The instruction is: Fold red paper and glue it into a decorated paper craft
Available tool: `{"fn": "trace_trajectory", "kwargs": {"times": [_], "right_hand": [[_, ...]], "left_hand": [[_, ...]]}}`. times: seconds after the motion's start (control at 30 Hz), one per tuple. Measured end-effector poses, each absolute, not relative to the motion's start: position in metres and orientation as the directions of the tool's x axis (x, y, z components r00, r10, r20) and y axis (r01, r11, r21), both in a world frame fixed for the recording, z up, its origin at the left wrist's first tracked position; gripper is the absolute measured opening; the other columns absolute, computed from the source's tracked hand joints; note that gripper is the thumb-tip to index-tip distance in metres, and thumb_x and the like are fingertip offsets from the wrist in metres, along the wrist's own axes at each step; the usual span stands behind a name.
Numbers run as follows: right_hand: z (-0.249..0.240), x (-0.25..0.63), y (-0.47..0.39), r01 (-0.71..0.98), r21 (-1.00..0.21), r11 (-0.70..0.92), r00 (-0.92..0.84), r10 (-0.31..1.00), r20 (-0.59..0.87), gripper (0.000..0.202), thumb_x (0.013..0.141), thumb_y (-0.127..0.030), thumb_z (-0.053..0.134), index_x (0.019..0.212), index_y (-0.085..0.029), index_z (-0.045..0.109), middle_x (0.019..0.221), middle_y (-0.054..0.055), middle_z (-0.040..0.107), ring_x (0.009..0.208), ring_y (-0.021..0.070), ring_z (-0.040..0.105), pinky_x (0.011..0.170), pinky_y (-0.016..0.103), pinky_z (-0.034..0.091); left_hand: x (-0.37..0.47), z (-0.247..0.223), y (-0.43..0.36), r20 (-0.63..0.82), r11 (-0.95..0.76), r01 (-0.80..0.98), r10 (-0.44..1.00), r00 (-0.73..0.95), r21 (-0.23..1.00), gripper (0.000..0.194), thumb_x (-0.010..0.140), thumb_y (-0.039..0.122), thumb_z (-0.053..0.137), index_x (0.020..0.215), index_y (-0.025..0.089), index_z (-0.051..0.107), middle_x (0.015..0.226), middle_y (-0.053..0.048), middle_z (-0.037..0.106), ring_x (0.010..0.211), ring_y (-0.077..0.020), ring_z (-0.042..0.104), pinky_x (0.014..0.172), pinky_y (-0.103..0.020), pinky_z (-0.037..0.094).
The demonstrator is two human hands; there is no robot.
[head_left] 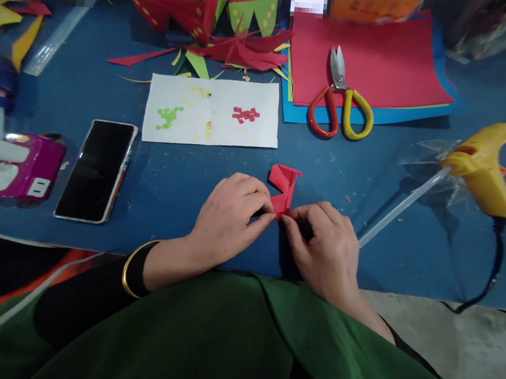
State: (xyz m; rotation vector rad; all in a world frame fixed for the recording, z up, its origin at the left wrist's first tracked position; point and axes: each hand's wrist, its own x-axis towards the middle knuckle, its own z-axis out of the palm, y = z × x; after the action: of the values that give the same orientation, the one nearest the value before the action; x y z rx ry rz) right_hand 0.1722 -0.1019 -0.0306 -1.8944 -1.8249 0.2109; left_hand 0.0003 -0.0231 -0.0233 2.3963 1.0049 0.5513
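A small folded piece of red paper is held just above the blue table, near its front edge. My left hand pinches its lower left part between thumb and fingers. At its lower right corner, the thumb and fingertips of my right hand are closed on the same paper. The upper end of the paper bends to the left, and a notch shows in its left side. Beyond the hands lies a white sheet with small green, yellow and red paper squares on it.
Red-and-yellow-handled scissors rest on stacked coloured paper. A yellow glue gun with a glue stick is at right. A phone and a purple box lie left. Folded paper shapes and scraps sit at the back.
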Motion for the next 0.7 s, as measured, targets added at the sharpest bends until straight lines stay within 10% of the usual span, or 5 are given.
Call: {"fn": "trace_trajectory", "kwargs": {"times": [0.7], "right_hand": [[-0.036, 0.1731, -0.1009, 0.883, -0.469, -0.02, 0.138, 0.966, 0.218, 0.01, 0.096, -0.029, 0.059, 0.102, -0.021, 0.059, 0.085, 0.004, 0.066, 0.076, 0.0202, 0.061, 0.071, 0.035, 0.04]], "left_hand": [[0.001, -0.0236, -0.0297, 0.275, -0.724, 0.586, 0.685, 0.675, 0.365, 0.014, 0.098, 0.021, 0.056, 0.095, 0.019, 0.07, 0.099, -0.007, 0.073, 0.095, -0.0239, 0.063, 0.08, -0.038, 0.045]]}}
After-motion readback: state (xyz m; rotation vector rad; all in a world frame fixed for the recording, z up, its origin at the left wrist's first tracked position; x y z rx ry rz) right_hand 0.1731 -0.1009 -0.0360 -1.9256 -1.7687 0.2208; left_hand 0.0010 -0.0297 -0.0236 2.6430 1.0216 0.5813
